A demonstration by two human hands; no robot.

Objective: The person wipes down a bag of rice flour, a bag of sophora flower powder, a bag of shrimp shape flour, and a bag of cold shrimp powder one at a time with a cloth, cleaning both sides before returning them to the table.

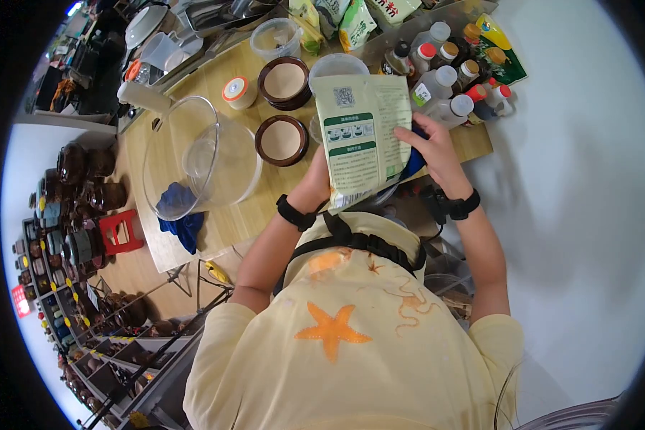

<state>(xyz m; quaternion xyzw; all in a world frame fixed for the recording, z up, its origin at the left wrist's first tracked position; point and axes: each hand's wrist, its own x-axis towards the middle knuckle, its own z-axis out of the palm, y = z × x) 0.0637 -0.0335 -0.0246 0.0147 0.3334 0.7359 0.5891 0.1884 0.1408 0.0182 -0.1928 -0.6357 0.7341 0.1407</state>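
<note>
A pale green and cream printed food bag [365, 136] with a QR code and green label bands is held up over the table's front edge. My left hand [318, 178] grips its lower left side, its fingers mostly hidden behind the bag. At the right edge my right hand [434, 149] pinches the bag, with the fingers lying on its printed face. Something dark blue [413, 165] shows between the bag and my right hand; I cannot make out what it is. Two brown-rimmed round containers [282, 140] with beige centres stand beyond my left hand.
A large clear bowl [226, 161] stands left on the wooden table [226, 240], beside a blue cloth [183, 226] hanging over the edge. Several bottles [437, 84] crowd the back right. Clear tubs [275, 37], a white jar [238, 93] and packets [357, 25] are behind.
</note>
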